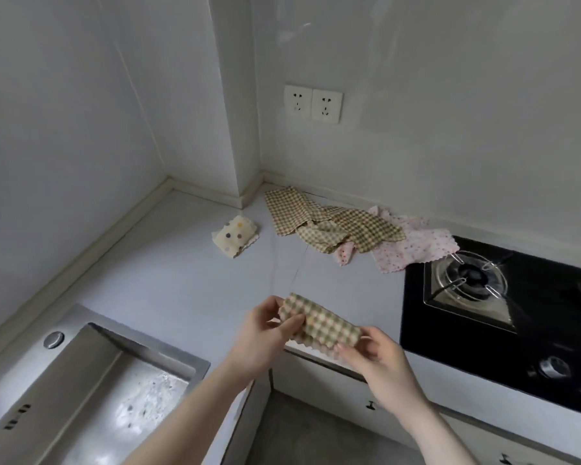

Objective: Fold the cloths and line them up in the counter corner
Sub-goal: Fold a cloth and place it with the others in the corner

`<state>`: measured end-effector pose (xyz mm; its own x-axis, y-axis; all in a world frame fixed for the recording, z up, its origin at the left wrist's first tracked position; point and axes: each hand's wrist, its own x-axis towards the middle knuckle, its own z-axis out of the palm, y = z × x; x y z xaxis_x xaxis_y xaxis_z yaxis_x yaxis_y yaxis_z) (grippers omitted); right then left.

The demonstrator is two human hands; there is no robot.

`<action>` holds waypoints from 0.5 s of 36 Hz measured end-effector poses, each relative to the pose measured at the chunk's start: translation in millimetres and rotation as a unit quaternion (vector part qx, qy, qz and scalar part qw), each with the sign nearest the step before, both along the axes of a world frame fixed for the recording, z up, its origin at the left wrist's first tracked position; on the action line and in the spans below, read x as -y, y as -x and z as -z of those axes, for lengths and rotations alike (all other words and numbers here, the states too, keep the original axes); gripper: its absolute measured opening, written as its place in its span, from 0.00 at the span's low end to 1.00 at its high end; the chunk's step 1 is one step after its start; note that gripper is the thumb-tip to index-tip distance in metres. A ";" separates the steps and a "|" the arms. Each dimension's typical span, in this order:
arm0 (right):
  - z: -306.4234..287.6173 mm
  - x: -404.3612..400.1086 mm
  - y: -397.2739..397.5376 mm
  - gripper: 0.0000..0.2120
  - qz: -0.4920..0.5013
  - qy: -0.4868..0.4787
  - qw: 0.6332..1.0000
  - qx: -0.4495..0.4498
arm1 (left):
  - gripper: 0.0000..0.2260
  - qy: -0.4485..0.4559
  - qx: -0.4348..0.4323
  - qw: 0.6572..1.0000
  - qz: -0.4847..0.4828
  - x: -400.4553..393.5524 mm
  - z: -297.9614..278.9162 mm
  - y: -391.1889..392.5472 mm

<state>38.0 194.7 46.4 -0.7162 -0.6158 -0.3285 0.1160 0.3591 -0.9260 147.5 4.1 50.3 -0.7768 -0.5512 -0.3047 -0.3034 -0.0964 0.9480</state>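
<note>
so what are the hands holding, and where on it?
A folded green checked cloth: left hand pinches its left end, right hand its right end.

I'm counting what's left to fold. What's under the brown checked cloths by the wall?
A pink flowered cloth lies partly under the brown checked cloths, showing at their right and front edges. Whether anything else lies beneath is hidden.

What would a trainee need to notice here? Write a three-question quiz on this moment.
1. True or false: the polka-dot cloth is already folded.
2. Which hands hold the green checked cloth? A left only, B right only, C both.
3. Which cloth's edge lies over the stove?

Key: 1 true. 2 C: left hand and right hand pinch its ends. 3 the pink floral cloth.
</note>
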 end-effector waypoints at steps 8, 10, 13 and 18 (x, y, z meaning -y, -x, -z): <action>-104.3 -55.8 -9.1 0.07 0.049 -0.002 0.998 -0.038 | 0.05 0.010 -0.029 0.991 0.133 -29.8 -104.9 28.9; -119.1 -77.9 -8.5 0.07 0.076 -0.005 0.996 -0.048 | 0.05 0.017 -0.039 0.984 0.170 -45.2 -118.6 45.0; -139.1 -114.9 -5.1 0.07 0.138 -0.004 0.988 -0.067 | 0.04 0.032 -0.044 0.973 0.226 -76.5 -130.8 76.2; -159.5 -186.0 -2.6 0.06 0.232 -0.036 0.969 -0.082 | 0.06 0.030 -0.043 0.949 0.310 -143.8 -149.2 120.9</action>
<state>40.6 380.8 205.9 -0.9563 -0.1950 -0.2177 0.1345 0.3677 -0.9202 26.6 147.9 199.5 -0.9782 0.0063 -0.2076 -0.2050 0.1315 0.9699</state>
